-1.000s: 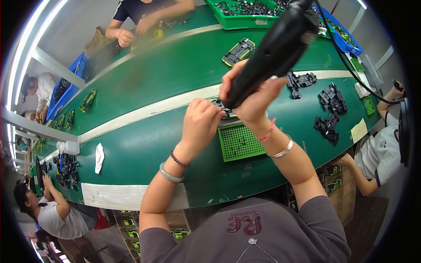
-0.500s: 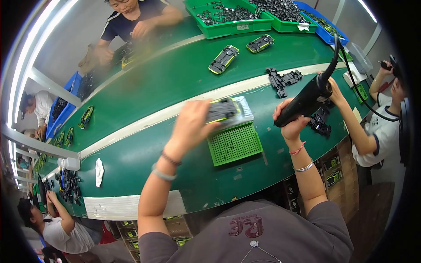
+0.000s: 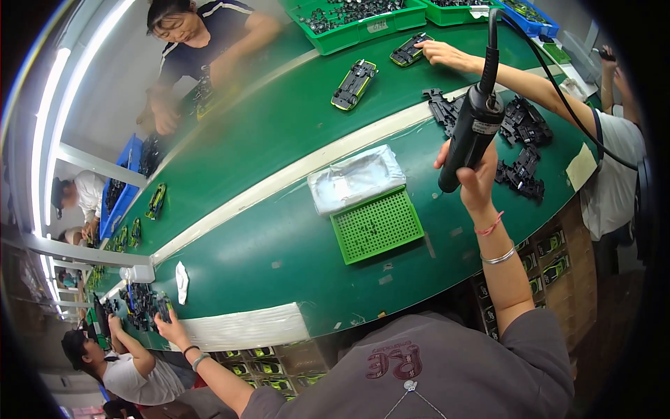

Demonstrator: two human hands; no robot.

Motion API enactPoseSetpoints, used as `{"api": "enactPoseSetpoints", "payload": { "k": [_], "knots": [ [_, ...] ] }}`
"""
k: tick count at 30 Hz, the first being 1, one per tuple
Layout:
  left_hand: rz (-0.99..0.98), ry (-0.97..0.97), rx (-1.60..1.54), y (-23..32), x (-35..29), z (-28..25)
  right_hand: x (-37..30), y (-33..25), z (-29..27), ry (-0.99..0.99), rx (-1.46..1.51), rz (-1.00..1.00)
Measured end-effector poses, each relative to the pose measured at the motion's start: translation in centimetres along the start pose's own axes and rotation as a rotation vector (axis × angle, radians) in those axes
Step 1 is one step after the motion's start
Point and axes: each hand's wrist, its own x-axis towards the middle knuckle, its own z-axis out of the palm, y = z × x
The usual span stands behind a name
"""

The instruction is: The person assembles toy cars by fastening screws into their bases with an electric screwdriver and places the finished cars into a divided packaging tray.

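My right hand (image 3: 477,174) is wrapped round a black corded electric screwdriver (image 3: 471,136), raised above the right part of the table. Far out to the left, my left hand (image 3: 172,329) grips a toy car (image 3: 164,304) by its lower end, beside a cluster of dark car parts (image 3: 139,302). Between my hands lie a green perforated tray (image 3: 377,227) and, against its far side, a shallow box wrapped in pale plastic (image 3: 356,180). Black car chassis (image 3: 523,171) are piled to the right of the screwdriver.
Two toy cars lie wheels up on the far green surface (image 3: 354,85); a co-worker's hand (image 3: 447,54) touches the farther one. Green bins (image 3: 377,28) of small parts stand behind. Other people sit across and at left. A white strip (image 3: 279,171) divides the table.
My left hand has carried the toy car from above the plastic-wrapped box to the far left. The screwdriver has turned more upright. A co-worker's arm now reaches in from the right.
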Motion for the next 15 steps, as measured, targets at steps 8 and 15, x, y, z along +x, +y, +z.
{"api": "enactPoseSetpoints", "payload": {
  "k": [8, 15],
  "knots": [
    [-0.201, 0.108, 0.432, 5.1, 0.3, -0.3, 3.0, -2.6, -0.2, -0.084, -0.165, -0.027],
    [0.574, 0.093, -0.359, 33.7, 3.6, 0.1, 3.1, -1.8, -1.0, -0.038, -0.311, -0.073]
  ]
}}
